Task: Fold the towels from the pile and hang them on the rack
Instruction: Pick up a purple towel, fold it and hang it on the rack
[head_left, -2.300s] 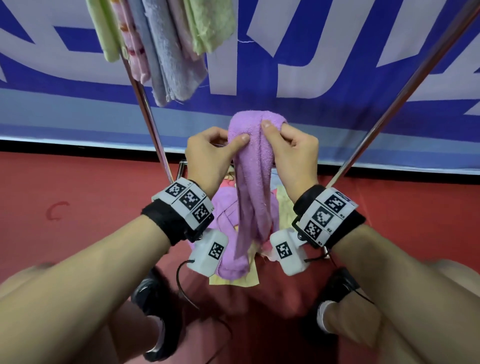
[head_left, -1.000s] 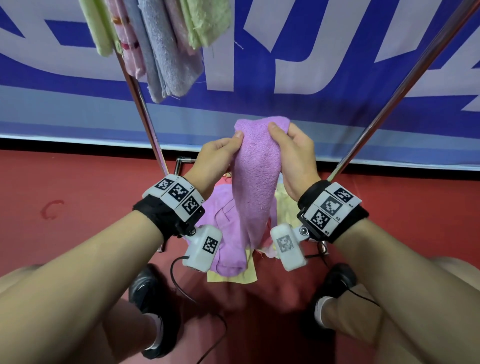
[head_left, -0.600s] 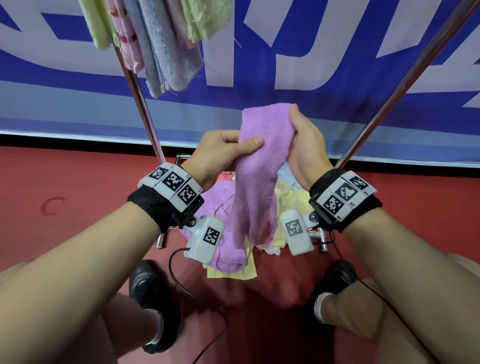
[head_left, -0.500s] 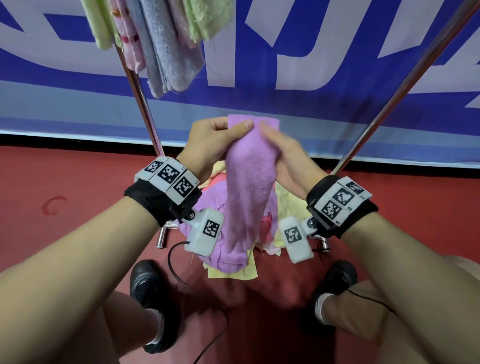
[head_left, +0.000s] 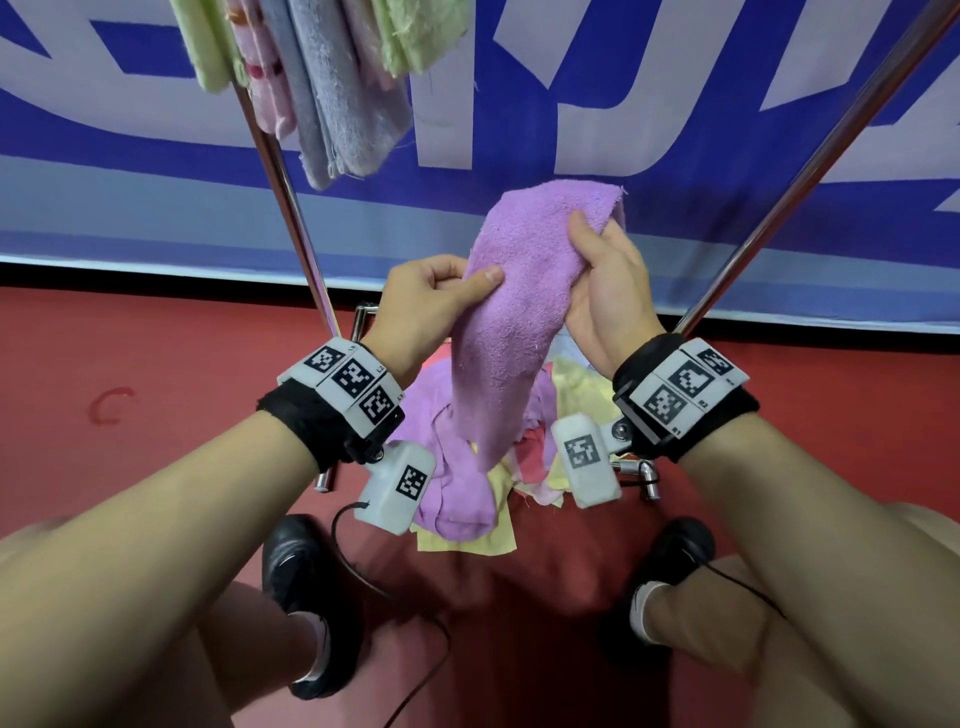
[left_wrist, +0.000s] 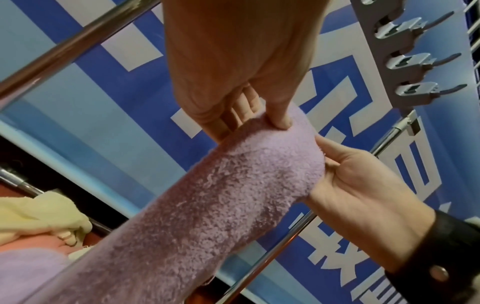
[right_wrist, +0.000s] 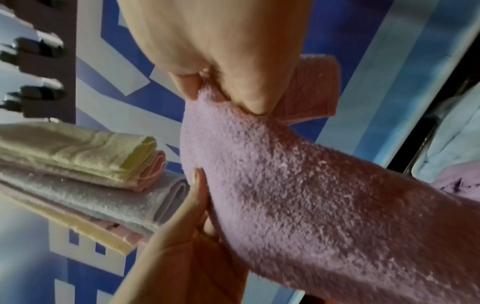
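Between both hands (head_left: 605, 291), purple towel (head_left: 511, 338)

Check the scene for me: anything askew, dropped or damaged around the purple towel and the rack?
Nothing stands out. Both hands, left and right, grip the purple towel near its top. The hung towels drape over the rack, and the pile lies below between its legs.

Left hand (head_left: 426, 301) raised, thumb and fingers pinching, right hand (head_left: 605, 291) higher, grip curled, both forearms extended forward
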